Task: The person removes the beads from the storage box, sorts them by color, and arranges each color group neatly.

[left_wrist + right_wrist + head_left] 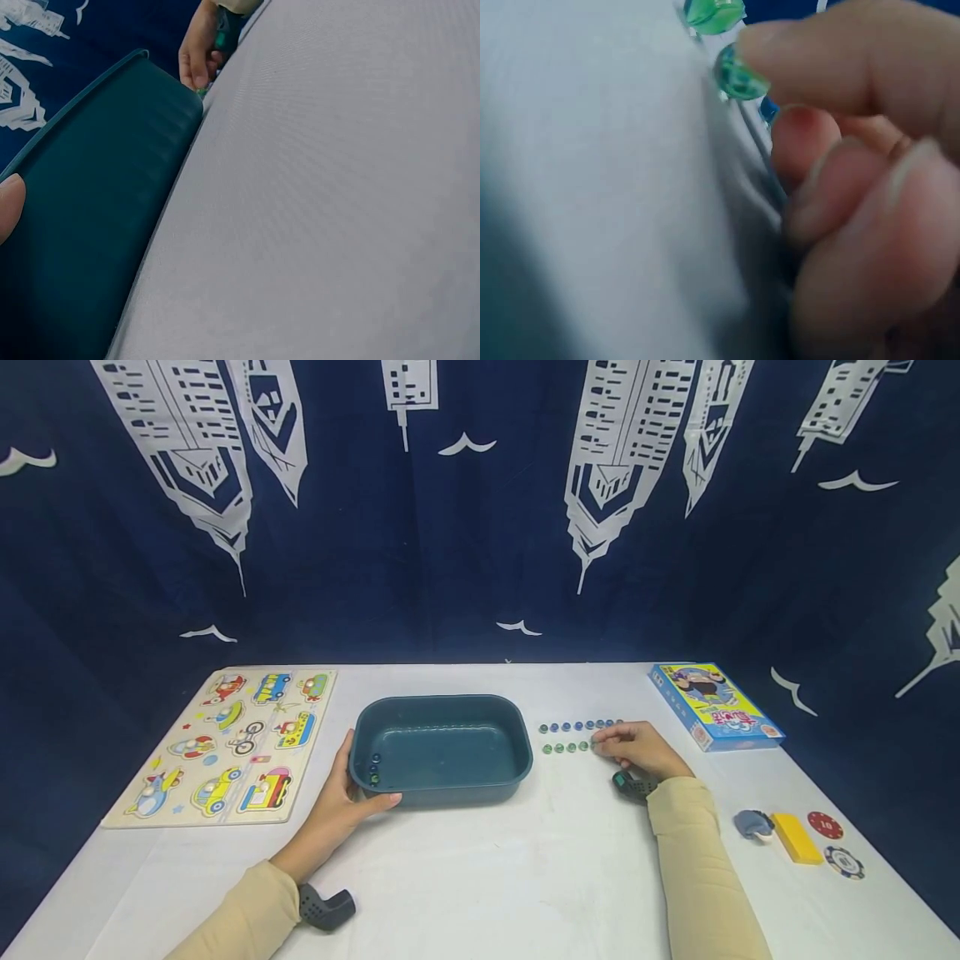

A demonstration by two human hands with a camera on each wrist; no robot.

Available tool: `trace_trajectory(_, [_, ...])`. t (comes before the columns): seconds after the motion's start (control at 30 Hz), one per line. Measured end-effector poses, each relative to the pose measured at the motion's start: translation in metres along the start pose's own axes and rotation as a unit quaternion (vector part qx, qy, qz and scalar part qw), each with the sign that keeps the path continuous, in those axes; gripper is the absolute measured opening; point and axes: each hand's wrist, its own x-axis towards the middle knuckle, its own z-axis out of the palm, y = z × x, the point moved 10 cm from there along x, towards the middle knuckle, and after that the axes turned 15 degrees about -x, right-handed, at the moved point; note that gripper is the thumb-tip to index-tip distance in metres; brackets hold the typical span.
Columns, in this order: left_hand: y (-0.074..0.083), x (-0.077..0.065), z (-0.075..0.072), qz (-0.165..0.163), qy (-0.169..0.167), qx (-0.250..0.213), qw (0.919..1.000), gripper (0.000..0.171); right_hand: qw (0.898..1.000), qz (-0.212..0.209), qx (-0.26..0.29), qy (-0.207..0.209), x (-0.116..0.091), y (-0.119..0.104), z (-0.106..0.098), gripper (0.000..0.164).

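Note:
A dark teal plastic basin [442, 795] stands mid-table, a few marbles [375, 779] lying at its left end inside. My left hand [341, 806] grips its front left corner, thumb over the rim; in the left wrist view only the thumb tip [10, 206] shows. Right of the basin, glass marbles form two rows: a back row of mostly blue marbles [577, 726] and a front row of green marbles [559, 748]. My right hand [637, 749] pinches a green marble [739, 75] at the front row's right end, other fingers curled. Its fingers partly cover that marble.
A wooden vehicle puzzle board [225, 747] lies at the left. At the back right is a blue and yellow box [716, 706]. A grey-blue small object [753, 824], a yellow block [797, 838], a red chip [825, 825] and a black-and-white chip [844, 862] lie near the right edge.

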Motion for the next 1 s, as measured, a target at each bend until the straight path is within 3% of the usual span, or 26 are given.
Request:
trace_trajectory(0.2, [-0.001,0.0,-0.001,0.0,0.001,0.004,1.0,0.122,0.999,-0.009,0.034,0.011,0.0,-0.023,-0.009,0.039])
trace_trajectory(0.37, [-0.001,0.0,-0.001,-0.003,-0.001,0.005,1.0,0.122,0.997,-0.051,0.047,0.026,-0.002,-0.069,-0.015,0.036])
trace_trajectory(0.5, [-0.002,0.0,-0.001,-0.01,0.003,0.011,0.9999,0.123,0.992,-0.101,0.068,0.019,-0.007,-0.11,-0.007,0.027])
trace_trajectory(0.73, [-0.003,0.0,-0.002,-0.018,0.01,0.016,0.9997,0.123,0.979,-0.176,0.096,-0.04,-0.012,-0.169,0.033,0.026])
trace_trajectory(1.0, [-0.001,0.0,-0.001,-0.009,0.009,0.018,0.9998,0.122,0.962,-0.239,0.043,-0.125,-0.022,-0.22,0.096,0.025])
